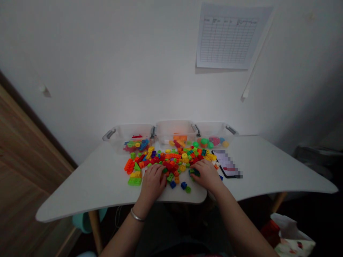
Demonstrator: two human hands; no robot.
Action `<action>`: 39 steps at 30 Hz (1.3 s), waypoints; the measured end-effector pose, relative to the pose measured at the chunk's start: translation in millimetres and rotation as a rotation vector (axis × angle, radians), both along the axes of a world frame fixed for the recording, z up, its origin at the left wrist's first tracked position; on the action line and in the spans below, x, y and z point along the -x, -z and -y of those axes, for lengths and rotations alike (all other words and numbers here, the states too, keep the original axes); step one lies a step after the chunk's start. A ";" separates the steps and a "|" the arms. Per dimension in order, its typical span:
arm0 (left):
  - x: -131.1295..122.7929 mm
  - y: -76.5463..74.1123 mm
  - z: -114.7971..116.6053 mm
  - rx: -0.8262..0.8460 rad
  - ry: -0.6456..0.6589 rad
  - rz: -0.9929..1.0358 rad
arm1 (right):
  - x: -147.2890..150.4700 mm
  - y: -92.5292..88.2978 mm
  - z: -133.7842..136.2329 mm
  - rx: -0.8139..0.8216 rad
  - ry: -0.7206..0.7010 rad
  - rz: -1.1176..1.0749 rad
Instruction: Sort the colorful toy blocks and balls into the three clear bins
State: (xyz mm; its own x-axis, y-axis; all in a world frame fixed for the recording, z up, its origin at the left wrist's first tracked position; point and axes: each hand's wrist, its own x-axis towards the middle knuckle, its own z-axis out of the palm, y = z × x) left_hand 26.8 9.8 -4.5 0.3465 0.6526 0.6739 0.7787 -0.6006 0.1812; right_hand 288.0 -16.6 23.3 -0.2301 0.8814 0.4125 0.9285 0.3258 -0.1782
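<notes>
A heap of colourful toy bricks (171, 157) lies on the white table, in red, orange, yellow, green and blue. At the heap's left front, my left hand (153, 181) rests with bent fingers apart over red and green pieces. I see nothing clearly held in it. My right hand (207, 175) is at the right front, its fingers curled on a dark teal brick (195, 172) that is partly covered by them. Between the hands lie a blue brick (183, 185), a round green piece (188, 190) and an orange piece (177, 180).
Behind the heap stand three clear bins: the left bin (125, 130) and middle bin (167, 128) hold bricks, the right bin (214, 127) rounded pieces. A phone (227, 164) lies right of the heap. The table (91, 189) has a curved front edge.
</notes>
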 end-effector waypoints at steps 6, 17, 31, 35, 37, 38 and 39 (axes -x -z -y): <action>-0.3 -2.3 0.8 0.008 0.003 -0.002 | 4.3 11.9 -3.9 -0.017 0.017 -0.065; -0.1 0.2 -0.8 0.010 0.000 0.002 | 17.9 26.2 -15.3 -0.139 -0.034 -0.175; -0.7 -1.3 0.3 0.016 0.003 0.006 | 11.4 -4.5 -37.9 -0.391 0.077 -0.535; -0.7 -3.7 1.6 0.014 0.008 0.004 | 3.8 -39.7 -63.6 -0.463 0.105 -0.505; -0.6 -4.3 1.9 0.013 0.010 0.006 | -0.6 -55.1 -78.9 -0.477 0.114 -0.482; -0.6 -4.4 1.9 0.014 0.012 0.007 | -2.5 -61.5 -86.4 -0.479 0.115 -0.468; -0.5 -4.2 1.7 0.013 0.014 0.009 | -4.1 -66.8 -93.6 -0.477 0.113 -0.451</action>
State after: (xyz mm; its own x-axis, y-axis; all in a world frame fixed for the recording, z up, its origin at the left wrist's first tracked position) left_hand 27.4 8.1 -0.3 0.3500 0.6566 0.6681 0.7683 -0.6093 0.1962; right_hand 292.1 77.0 90.2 0.1391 0.5871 0.7975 0.8298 0.3704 -0.4174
